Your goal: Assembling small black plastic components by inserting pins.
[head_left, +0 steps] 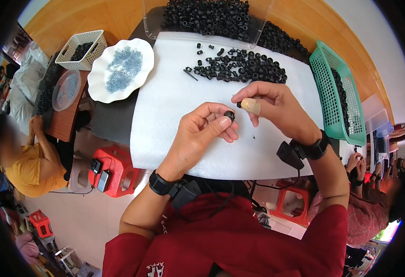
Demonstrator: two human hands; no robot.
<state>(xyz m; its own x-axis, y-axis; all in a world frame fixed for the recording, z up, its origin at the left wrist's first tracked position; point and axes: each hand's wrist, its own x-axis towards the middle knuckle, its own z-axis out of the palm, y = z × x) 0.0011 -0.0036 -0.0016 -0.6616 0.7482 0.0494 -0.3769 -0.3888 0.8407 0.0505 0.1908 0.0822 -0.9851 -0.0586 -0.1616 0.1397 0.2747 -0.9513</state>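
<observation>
My left hand (202,131) pinches a small black rubber ring (230,115) between thumb and fingers over the white foam mat (165,115). My right hand (271,104) is right beside it, fingertips bunched against the ring; its index finger wears a pale wrap. Whether the right hand holds a small piece is hidden by the fingers. A pile of loose black rings (241,67) lies on the mat just beyond both hands.
A clear tray full of black rings (207,16) sits at the far edge. A white scalloped plate of small blue-grey parts (121,69) lies left, a green basket (338,92) right, a white basket (80,48) far left. A person in yellow sits at left; red stools below.
</observation>
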